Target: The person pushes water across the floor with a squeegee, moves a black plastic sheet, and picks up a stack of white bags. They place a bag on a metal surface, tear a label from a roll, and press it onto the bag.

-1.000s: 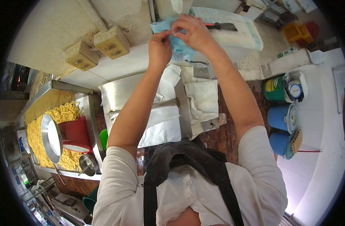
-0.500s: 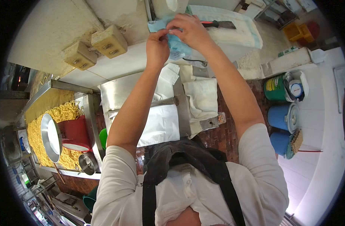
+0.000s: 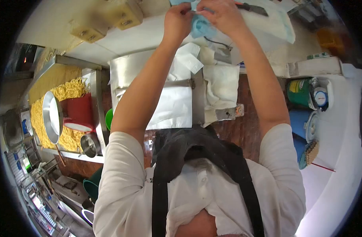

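High in the head view, my left hand (image 3: 178, 24) pinches a thin light-blue plastic bag (image 3: 201, 28) at its gathered upper part. My right hand (image 3: 223, 17) is closed on the same plastic just to the right, with fingertips close to the left ones. Part of the bag hangs crumpled below the fingers, and its top runs toward the frame edge. Beyond my right hand, a black-handled tool with a dark flat blade (image 3: 255, 9) lies on a pale cloth (image 3: 270, 25).
Below my forearms is a metal machine (image 3: 129, 65) with white plastic sheets (image 3: 171, 104) and a cream cloth (image 3: 222, 87) on it. A tray of yellow noodles (image 3: 38, 114) holds a metal pan (image 3: 51, 118) and a red container (image 3: 78, 112) at left. Blue buckets (image 3: 299, 122) stand at right.
The whole view has shifted, so my hands and the bag appear higher in the frame and slightly to the right. Both hands keep their grip on the bag.
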Motion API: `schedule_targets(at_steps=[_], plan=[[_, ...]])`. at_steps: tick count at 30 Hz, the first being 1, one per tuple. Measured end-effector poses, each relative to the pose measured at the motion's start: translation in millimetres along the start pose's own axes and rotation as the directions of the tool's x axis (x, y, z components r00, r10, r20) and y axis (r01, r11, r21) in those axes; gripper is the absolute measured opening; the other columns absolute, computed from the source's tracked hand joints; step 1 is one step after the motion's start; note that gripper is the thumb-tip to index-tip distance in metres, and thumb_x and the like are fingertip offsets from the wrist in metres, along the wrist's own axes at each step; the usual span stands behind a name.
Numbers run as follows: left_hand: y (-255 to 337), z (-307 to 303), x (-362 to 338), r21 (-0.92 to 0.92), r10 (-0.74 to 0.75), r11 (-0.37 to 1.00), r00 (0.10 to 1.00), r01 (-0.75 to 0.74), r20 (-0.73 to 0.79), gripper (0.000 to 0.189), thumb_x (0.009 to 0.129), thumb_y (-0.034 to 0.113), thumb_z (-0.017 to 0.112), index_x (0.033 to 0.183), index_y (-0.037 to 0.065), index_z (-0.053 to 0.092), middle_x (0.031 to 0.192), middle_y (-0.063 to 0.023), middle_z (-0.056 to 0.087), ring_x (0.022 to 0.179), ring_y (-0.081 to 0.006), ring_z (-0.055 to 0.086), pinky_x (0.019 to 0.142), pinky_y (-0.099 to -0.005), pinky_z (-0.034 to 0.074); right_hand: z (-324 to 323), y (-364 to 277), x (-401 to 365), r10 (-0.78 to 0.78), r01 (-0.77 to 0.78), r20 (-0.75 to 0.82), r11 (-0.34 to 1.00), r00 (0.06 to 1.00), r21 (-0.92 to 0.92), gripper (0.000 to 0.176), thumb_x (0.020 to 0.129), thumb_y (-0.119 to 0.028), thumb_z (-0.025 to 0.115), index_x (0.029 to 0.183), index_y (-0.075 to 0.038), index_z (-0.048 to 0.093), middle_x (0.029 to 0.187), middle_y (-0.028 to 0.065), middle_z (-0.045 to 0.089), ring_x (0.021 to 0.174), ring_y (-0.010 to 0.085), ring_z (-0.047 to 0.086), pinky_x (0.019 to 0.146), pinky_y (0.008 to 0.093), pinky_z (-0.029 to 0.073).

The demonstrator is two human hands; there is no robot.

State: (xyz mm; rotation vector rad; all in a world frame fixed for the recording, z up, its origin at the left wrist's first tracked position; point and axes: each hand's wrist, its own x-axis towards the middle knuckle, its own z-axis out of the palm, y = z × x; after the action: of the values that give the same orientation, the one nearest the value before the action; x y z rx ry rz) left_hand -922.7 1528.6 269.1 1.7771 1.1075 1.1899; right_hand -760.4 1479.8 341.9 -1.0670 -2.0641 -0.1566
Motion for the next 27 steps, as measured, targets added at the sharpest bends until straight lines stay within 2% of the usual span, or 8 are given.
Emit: schedule_targets(at_steps=[2, 5, 10, 12, 15, 20, 24, 27], plan=[[-11.6, -7.7, 8.7, 0.133, 0.022, 0.990, 0.981, -0.048, 0.192, 0.029, 0.097, 0.024, 0.063, 0.115, 0.002, 0.068, 0.101, -0.0118, 0.070, 0.093, -0.0266, 0.065, 0.081, -0.0371, 0.052, -10.0, -12.8, -10.2, 0.002, -0.004, -0.029, 0.997, 1.000, -0.075, 0.012, 0.075, -0.017, 0.075, 0.078, -0.010, 0.066, 0.091, 0.0089, 0.060, 0.094, 0.0310, 0.059, 0.083, 0.0435, 0.045], [-21.1, -3.8, -6.0, -0.150, 0.137, 0.979, 0.991, -0.136, -0.004, 0.020, 0.095, 0.018, 0.065, 0.099, 0.000, 0.072, 0.071, -0.0024, 0.064, 0.062, -0.0176, 0.057, 0.058, -0.0295, 0.046, -23.0, -23.0, -26.9, -0.031, 0.020, -0.078, 0.989, 0.996, -0.145, 0.010, 0.078, -0.017, 0.073, 0.083, -0.009, 0.069, 0.097, 0.0080, 0.061, 0.098, 0.0304, 0.057, 0.084, 0.0430, 0.045], [-12.5, -59.7, -86.6, -0.243, -0.072, 0.967, 0.997, 0.078, 0.031, 0.031, 0.095, 0.027, 0.066, 0.100, -0.003, 0.070, 0.085, -0.0173, 0.069, 0.080, -0.0174, 0.065, 0.071, -0.0339, 0.051, -47.9, -73.4, -56.2, 0.124, -0.153, -0.217, 0.981, 0.968, -0.122, 0.012, 0.082, -0.013, 0.076, 0.089, -0.008, 0.067, 0.108, 0.0046, 0.065, 0.099, 0.0225, 0.062, 0.086, 0.0348, 0.050], [-27.9, -90.9, -142.0, 0.025, -0.184, 0.983, 0.978, 0.183, 0.095, 0.026, 0.095, 0.023, 0.066, 0.101, -0.003, 0.070, 0.084, -0.0151, 0.068, 0.078, -0.0175, 0.064, 0.069, -0.0331, 0.050, -62.9, -92.4, -79.7, 0.341, -0.344, -0.113, 0.939, 0.933, -0.006, 0.011, 0.084, -0.018, 0.073, 0.090, -0.011, 0.067, 0.104, 0.0026, 0.065, 0.099, 0.0223, 0.062, 0.088, 0.0375, 0.047], [-65.2, -121.8, -241.6, 0.246, -0.116, 0.968, 0.969, 0.060, 0.219, 0.013, 0.086, 0.008, 0.071, 0.098, 0.004, 0.070, 0.084, -0.0132, 0.064, 0.075, -0.0277, 0.063, 0.071, -0.0369, 0.052, -49.6, -119.0, -113.4, 0.528, -0.557, 0.178, 0.798, 0.830, 0.231, 0.015, 0.085, -0.023, 0.074, 0.091, -0.011, 0.068, 0.104, 0.0025, 0.065, 0.097, 0.0204, 0.062, 0.086, 0.0359, 0.047], [-105.6, -160.3, -326.4, 0.579, -0.179, 0.815, 0.946, -0.010, 0.269, 0.044, 0.076, 0.015, 0.079, 0.117, 0.009, 0.066, 0.123, -0.0151, 0.057, 0.120, -0.0369, 0.051, 0.099, -0.0492, 0.042, 33.0, -153.3, -153.3, 0.469, -0.844, 0.721, 0.432, 0.510, 0.317, 0.019, 0.082, -0.022, 0.077, 0.089, -0.006, 0.070, 0.095, 0.0058, 0.066, 0.089, 0.0187, 0.063, 0.079, 0.0318, 0.049], [-115.7, -170.9, -340.9, 0.678, -0.208, 0.733, 0.934, -0.047, 0.290, 0.065, 0.073, 0.025, 0.082, 0.132, 0.012, 0.058, 0.144, -0.0164, 0.046, 0.136, -0.0419, 0.037, 0.111, -0.0544, 0.031, 124.9, -168.0, -170.0, 0.276, -0.748, 0.825, 0.619, 0.493, 0.240, 0.020, 0.079, -0.024, 0.078, 0.085, -0.005, 0.074, 0.084, 0.0102, 0.072, 0.077, 0.0200, 0.067, 0.071, 0.0343, 0.052], [-125.6, -171.0, -347.1, 0.664, -0.220, 0.747, 0.935, -0.023, 0.279, 0.070, 0.071, 0.029, 0.083, 0.134, 0.012, 0.057, 0.147, -0.0167, 0.043, 0.138, -0.0418, 0.035, 0.113, -0.0550, 0.029, 180.1, -175.4, -172.7, 0.265, -0.756, 0.898, 0.646, 0.351, 0.105, 0.018, 0.077, -0.023, 0.078, 0.084, -0.006, 0.074, 0.081, 0.0098, 0.072, 0.073, 0.0208, 0.067, 0.069, 0.0350, 0.052]])
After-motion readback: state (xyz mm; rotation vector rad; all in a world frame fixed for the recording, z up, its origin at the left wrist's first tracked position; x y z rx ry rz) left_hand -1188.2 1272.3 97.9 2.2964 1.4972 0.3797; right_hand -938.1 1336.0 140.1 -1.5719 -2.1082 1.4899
